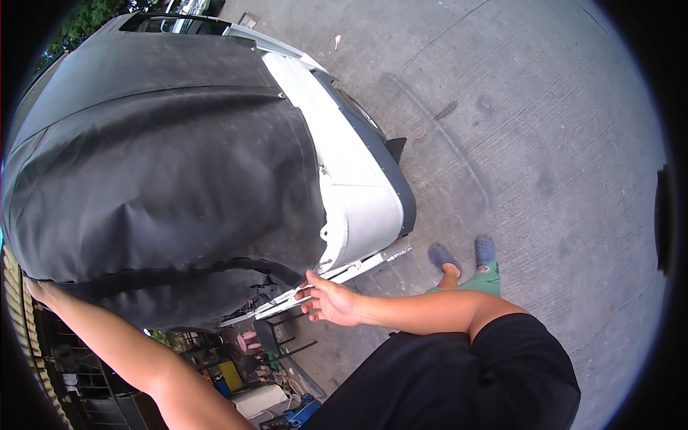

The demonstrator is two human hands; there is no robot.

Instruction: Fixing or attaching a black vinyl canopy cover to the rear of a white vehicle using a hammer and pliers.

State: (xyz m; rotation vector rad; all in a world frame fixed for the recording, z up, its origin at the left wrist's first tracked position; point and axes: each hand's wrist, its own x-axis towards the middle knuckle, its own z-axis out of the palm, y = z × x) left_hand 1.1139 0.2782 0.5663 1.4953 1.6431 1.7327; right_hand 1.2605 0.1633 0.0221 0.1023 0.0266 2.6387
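Note:
A large black vinyl cover drapes over the white vehicle, wrinkled along its lower part. My left hand is at the cover's far left edge, with its fingers hidden behind the material. My right hand is open, palm partly up and fingers curved apart, beside the cover's loose lower corner; its thumb reaches the edge, and I cannot tell if it touches. Below that corner runs a white rail.
Concrete ground spreads to the right, where my feet in blue clogs stand. Below the vehicle are a black chair, a pink stool and assorted clutter. A dark structure with a corrugated edge borders the lower left.

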